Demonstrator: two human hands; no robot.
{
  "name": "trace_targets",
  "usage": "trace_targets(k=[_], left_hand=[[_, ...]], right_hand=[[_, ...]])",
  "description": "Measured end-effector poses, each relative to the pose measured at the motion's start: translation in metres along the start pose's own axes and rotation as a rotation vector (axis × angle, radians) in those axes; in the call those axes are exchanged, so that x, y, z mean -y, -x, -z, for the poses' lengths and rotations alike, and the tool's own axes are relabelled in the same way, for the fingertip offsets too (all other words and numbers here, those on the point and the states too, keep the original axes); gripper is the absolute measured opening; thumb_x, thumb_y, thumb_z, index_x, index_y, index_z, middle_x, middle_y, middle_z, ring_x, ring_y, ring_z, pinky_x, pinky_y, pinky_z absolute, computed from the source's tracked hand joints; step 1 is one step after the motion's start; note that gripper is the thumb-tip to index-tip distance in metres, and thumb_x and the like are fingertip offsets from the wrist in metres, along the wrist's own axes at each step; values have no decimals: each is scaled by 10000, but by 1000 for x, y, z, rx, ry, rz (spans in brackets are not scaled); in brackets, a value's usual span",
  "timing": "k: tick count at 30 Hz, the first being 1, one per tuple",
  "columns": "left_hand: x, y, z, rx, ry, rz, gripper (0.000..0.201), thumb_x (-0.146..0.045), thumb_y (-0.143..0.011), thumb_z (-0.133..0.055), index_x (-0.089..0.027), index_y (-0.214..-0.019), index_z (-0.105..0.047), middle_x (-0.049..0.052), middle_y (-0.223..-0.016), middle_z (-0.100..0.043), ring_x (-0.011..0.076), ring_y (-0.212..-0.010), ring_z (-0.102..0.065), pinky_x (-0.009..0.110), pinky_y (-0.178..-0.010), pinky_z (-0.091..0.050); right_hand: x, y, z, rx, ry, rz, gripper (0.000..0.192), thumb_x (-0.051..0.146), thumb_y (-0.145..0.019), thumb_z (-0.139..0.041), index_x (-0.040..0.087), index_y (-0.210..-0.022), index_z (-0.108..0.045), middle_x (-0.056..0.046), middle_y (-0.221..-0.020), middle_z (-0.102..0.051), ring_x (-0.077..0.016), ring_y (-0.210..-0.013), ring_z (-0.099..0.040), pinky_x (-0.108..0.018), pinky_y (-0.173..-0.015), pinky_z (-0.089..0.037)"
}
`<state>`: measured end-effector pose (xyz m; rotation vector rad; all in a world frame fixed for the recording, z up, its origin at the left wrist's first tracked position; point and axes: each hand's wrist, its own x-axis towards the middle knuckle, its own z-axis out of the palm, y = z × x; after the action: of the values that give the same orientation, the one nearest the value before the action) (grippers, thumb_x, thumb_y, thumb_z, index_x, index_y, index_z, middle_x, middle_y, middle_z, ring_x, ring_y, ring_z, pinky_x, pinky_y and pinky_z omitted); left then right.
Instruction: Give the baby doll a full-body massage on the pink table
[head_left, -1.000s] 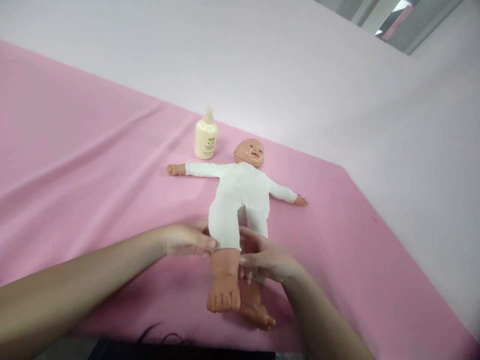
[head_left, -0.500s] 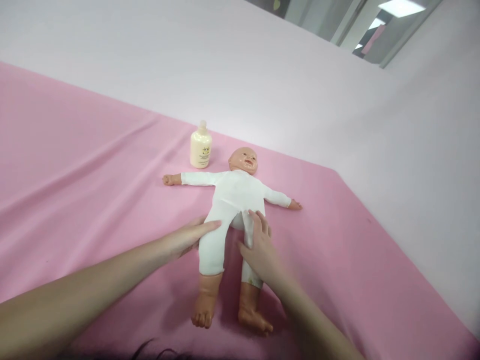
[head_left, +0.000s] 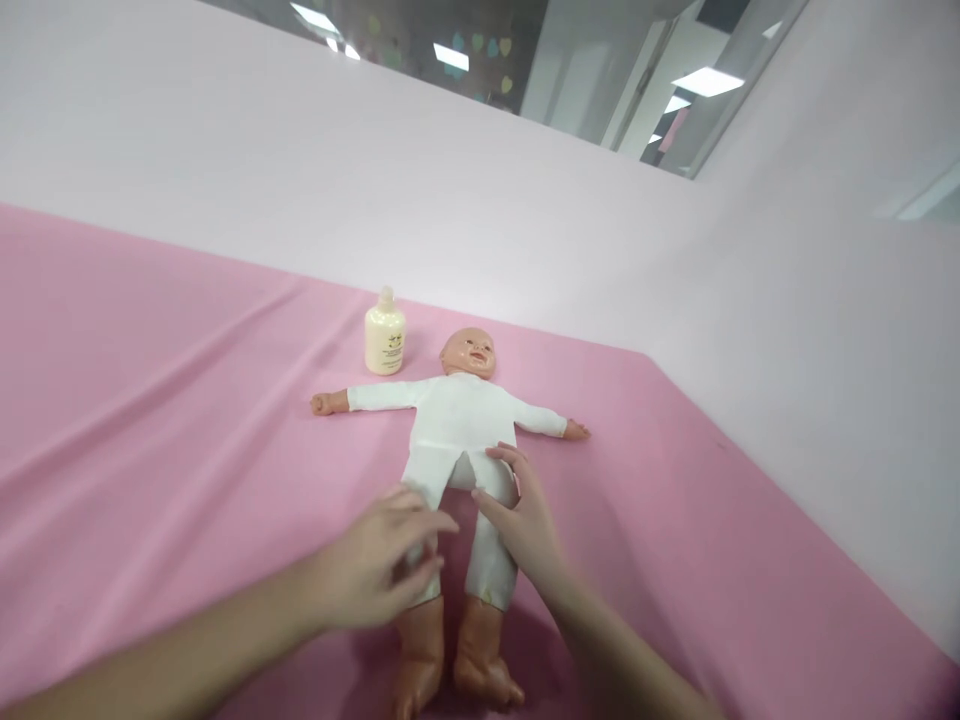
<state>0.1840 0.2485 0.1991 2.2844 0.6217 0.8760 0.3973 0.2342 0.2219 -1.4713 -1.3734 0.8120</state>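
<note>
— Where is the doll (head_left: 459, 425) from the head camera?

— On its back on the pink sheet (head_left: 150, 400), arms spread, head toward the wall (head_left: 450, 200), feet toward me. The bottle (head_left: 385, 342) stands just beside its head, on the side of its outstretched arm, apart from it.

— And your hands?

— My left hand (head_left: 382, 570) lies over the doll's leg on my left, near the knee, fingers loosely curled and a bit blurred; I cannot tell whether they grip the leg or only rest on it. My right hand (head_left: 521, 515) is flat and open against the other thigh, fingertips up by the hip, holding nothing.

— How do you judge it will handle?

— Light, I think. The body under the white suit (head_left: 457, 415) looks soft and stuffed, so it should flop at the hips and shoulders. The head (head_left: 469, 352), the small hands and the bare lower legs (head_left: 450, 655) look like smooth moulded plastic, stiffer and more slippery.

— So where would you take hold?

— At the cloth-covered thighs or under the trunk, where fabric gives purchase. The shins would be firmer to grasp but slicker. Nothing looks fragile.
</note>
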Motion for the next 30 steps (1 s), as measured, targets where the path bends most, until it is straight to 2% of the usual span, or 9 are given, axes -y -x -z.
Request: trace_targets(k=[2, 6, 10, 14, 18, 23, 28, 30], left_hand=[[-10, 2, -2, 146, -40, -76, 404, -253, -850, -576, -239, -1253, -556, 60, -901, -636, 239, -889, -548, 388, -834, -443], [-25, 1, -5, 324, -133, -86, 607, -329, -780, -652, -237, -1362, -510, 78, -1001, -661, 279, -962, -546, 423, -888, -435], [-25, -1, -7, 418, -158, -169, 688, -356, -779, -676, -304, -1433, -470, 59, -1093, -687, 286, -998, -563, 453, -987, -383], [-19, -1, -10, 412, -153, -219, 765, -367, -810, -662, -333, -1512, -360, 69, -1255, -669, 311, -1096, -574, 485, -1036, -355], [-14, 2, -15, 376, -156, -290, 815, -324, -840, -637, -303, -1556, -248, 105, -1417, -570, 345, -1290, -489, 542, -1115, -301], [-1, 9, -21, 195, -135, -331, 825, -278, -915, -543, -314, -1584, -61, 138, -1384, -568, 349, -1331, -456, 593, -1118, -318], [-1, 9, -16, 98, -78, -322, 870, -285, -930, -535, -331, -1580, 40, 137, -1428, -503, 346, -1408, -368, 577, -1140, -311], [-3, 9, -13, 72, -35, -269, 897, -279, -913, -557, -349, -1575, 44, 140, -1469, -447, 353, -1400, -378, 575, -1131, -332]], right_hand=[[2, 0, 0, -16, -54, -32, 388, 238, -755, -660, 263, -1138, -602, -46, -1393, -517, -246, -1374, -425, -431, -1146, -353], [4, 2, 3, -18, -218, -140, 373, 328, -771, -697, 264, -1129, -616, -63, -1427, -516, -260, -1227, -549, -402, -958, -500], [5, 1, 5, -71, -285, -131, 308, 360, -794, -688, 246, -1074, -629, -62, -1303, -612, -245, -1236, -534, -373, -976, -468], [7, 2, 6, -90, -392, -133, 189, 379, -822, -638, 242, -949, -609, -48, -1287, -605, -241, -1197, -541, -369, -968, -466], [6, 6, 7, -108, -461, -109, 167, 407, -850, -609, 253, -898, -568, -34, -1163, -618, -218, -1064, -562, -364, -931, -472], [-3, 8, 6, -69, -427, 136, 191, 416, -860, -610, 239, -828, -545, -47, -1084, -573, -222, -1072, -520, -338, -902, -443], [-7, 12, 9, -79, -404, 289, 273, 461, -891, -589, 246, -751, -494, -4, -796, -459, -174, -749, -447, -302, -708, -406], [-6, 16, 13, 17, -336, 405, 355, 526, -892, -566, 247, -692, -474, -3, -712, -449, -176, -686, -434, -322, -684, -400]])
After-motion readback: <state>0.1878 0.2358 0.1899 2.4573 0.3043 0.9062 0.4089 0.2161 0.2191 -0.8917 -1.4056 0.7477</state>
